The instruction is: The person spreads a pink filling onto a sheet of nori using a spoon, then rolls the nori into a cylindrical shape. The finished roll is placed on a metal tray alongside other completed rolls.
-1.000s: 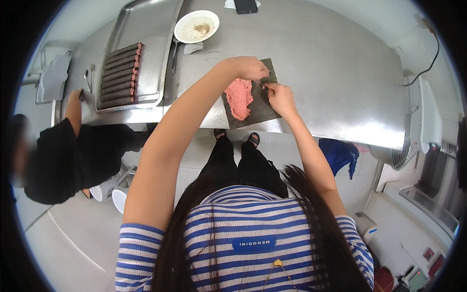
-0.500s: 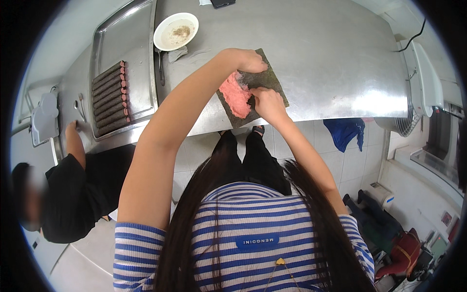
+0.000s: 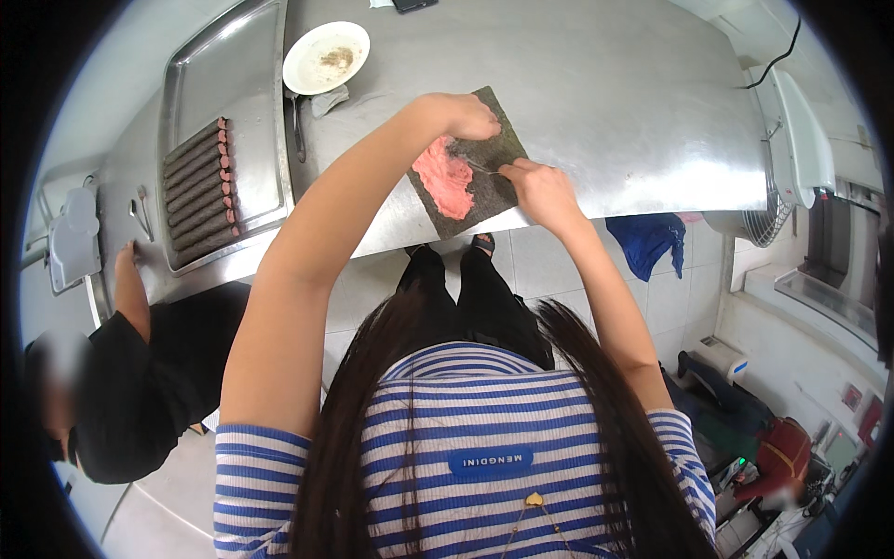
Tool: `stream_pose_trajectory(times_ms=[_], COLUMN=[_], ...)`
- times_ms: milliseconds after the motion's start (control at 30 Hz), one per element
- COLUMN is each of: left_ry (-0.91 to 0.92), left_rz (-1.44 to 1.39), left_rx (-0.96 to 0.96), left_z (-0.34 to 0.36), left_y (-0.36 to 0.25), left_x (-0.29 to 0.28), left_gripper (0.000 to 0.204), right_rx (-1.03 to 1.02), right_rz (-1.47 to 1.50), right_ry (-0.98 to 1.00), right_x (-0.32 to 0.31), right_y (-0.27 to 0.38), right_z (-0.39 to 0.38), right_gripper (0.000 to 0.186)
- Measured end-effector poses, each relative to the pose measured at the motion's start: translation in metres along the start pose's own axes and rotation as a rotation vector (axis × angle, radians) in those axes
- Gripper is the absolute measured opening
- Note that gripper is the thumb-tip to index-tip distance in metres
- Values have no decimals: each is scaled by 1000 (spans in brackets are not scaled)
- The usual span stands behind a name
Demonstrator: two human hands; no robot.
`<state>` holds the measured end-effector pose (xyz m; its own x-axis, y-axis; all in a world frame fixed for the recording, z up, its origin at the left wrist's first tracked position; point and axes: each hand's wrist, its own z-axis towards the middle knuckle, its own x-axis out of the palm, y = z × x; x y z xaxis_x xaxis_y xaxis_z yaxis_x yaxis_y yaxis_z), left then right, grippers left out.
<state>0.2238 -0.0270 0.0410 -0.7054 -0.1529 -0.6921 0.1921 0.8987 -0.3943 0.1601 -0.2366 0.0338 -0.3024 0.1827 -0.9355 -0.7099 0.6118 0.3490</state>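
Note:
A dark nori sheet (image 3: 494,194) lies at the table's near edge, its lower corner reaching the rim. Pink paste (image 3: 445,182) is spread in a rough patch over its left part. My left hand (image 3: 473,117) rests on the sheet's upper part with curled fingers, holding it; the fingertips are partly hidden. Beside the sheet's right edge, my right hand (image 3: 548,193) pinches the handle of a thin metal spoon (image 3: 480,168). The spoon's head touches the paste's upper right side; its exact shape is hard to make out.
A metal tray (image 3: 270,121) at left holds several nori rolls (image 3: 200,182) with pink ends. Nearby stand a white bowl (image 3: 326,58) of cloudy liquid, a folded cloth (image 3: 330,101) and a dark-handled utensil (image 3: 298,130). A co-worker (image 3: 158,373) is at far left.
My right hand has drawn back to the right, off the sheet, so the spoon now shows. My left hand stays on the nori. The whole view has shifted slightly.

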Motion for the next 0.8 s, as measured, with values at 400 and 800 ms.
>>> stream_pose_trajectory(times_ms=[400, 800], left_ry=[-26, -10], left_rz=[-17, 9], left_rx=[-29, 0], left_z=[-9, -5], left_y=[-8, -6], left_x=[3, 4], left_gripper=[55, 54], right_rx=[-223, -180], right_rz=[-138, -219], right_ry=[77, 39], right_x=[19, 17], right_y=[19, 44], right_z=[-41, -47], right_gripper=[29, 20])
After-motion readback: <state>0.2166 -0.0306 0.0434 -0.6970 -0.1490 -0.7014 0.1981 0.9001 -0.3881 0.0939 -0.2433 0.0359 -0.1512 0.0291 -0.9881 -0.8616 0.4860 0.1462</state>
